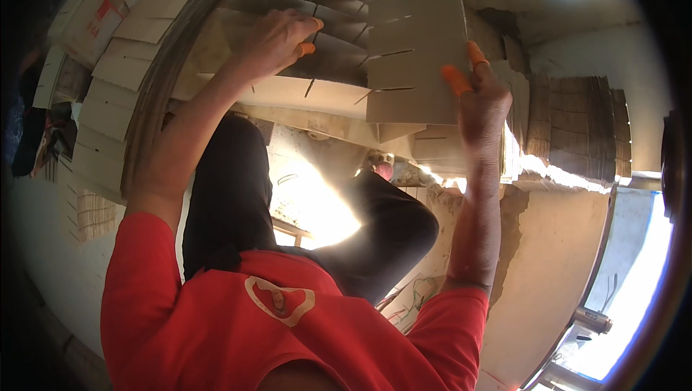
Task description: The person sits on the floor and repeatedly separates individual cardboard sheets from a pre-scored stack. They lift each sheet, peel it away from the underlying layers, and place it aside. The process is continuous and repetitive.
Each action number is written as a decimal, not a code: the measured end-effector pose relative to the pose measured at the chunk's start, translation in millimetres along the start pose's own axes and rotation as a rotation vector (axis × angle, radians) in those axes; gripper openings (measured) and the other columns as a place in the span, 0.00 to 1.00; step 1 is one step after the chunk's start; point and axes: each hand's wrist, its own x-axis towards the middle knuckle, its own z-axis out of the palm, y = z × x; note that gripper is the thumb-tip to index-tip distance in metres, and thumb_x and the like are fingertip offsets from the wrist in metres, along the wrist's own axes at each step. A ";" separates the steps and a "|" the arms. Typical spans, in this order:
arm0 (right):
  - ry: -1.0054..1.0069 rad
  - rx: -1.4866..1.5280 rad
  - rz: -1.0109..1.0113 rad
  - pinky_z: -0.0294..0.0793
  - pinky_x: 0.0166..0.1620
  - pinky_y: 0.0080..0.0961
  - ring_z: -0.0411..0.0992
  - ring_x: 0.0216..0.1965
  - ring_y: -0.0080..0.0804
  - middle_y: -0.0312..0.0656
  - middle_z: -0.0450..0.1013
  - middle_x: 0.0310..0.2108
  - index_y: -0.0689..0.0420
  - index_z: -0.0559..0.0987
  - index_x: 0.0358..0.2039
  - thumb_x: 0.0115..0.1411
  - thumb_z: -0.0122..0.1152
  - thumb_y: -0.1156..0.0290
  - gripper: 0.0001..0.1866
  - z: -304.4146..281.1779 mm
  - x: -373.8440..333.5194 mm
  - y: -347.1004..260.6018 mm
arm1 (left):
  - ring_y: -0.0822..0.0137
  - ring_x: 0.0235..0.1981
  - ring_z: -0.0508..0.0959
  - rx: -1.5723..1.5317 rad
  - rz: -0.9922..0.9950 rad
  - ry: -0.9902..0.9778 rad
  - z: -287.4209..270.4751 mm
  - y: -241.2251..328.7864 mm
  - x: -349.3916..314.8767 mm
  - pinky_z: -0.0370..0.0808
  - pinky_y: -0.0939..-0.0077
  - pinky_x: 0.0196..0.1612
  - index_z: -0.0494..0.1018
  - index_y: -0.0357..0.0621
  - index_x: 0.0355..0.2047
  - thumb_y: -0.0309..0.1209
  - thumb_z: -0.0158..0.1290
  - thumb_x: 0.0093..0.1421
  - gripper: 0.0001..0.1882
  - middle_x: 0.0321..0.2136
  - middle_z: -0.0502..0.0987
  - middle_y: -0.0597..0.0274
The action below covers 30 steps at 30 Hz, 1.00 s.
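Observation:
My right hand [481, 95], with orange covers on its fingertips, grips the right edge of a flat grey-brown cardboard sheet [418, 45]. Several short slits run in from the sheet's left side. To the left, my left hand [277, 41] is over a row of slotted cardboard strips [339, 56] standing roughly side by side. Its two orange-covered fingertips are apart, close to a slit, with nothing visible between them. The remaining fingers are curled and partly hidden. A paler strip [288, 94] lies along the near side of the row, and the held sheet overlaps the row's right end.
Tall stacks of slotted cardboard stand at left [119, 67] and right [577, 124]. A white carton with red marks [94, 20] sits at far left. My bent knees [231, 175] are below the work surface. Bright sunlight falls on the floor [310, 196] between them.

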 end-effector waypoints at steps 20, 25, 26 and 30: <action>-0.243 0.160 0.107 0.64 0.19 0.22 0.64 0.15 0.21 0.39 0.66 0.18 0.61 0.73 0.49 0.55 0.57 0.78 0.19 1.3 19.7 -25.5 | 0.52 0.36 0.76 0.073 -0.027 0.090 18.4 -27.5 50.6 0.72 0.61 0.40 0.75 0.37 0.36 0.28 0.60 0.50 0.13 0.30 0.77 0.51; -0.279 0.151 0.139 0.65 0.17 0.26 0.67 0.14 0.24 0.43 0.71 0.18 0.62 0.74 0.45 0.55 0.53 0.81 0.15 2.5 22.1 -37.4 | 0.49 0.32 0.76 0.077 -0.073 -0.106 26.1 -36.6 61.0 0.72 0.60 0.35 0.75 0.37 0.31 0.24 0.59 0.47 0.09 0.28 0.77 0.50; -0.319 0.184 0.167 0.66 0.18 0.26 0.68 0.14 0.24 0.44 0.71 0.18 0.63 0.74 0.44 0.55 0.53 0.81 0.15 3.5 23.3 -38.6 | 0.49 0.32 0.76 0.059 -0.099 -0.106 29.1 -40.5 59.8 0.72 0.60 0.34 0.75 0.38 0.29 0.24 0.58 0.46 0.08 0.27 0.76 0.49; -0.360 0.180 0.066 0.70 0.23 0.26 0.70 0.17 0.27 0.49 0.71 0.19 0.65 0.74 0.42 0.56 0.54 0.80 0.12 19.1 24.2 -16.8 | 0.50 0.30 0.76 0.007 -0.122 -0.098 33.0 -36.1 58.7 0.71 0.59 0.31 0.73 0.38 0.23 0.21 0.55 0.45 0.03 0.23 0.75 0.49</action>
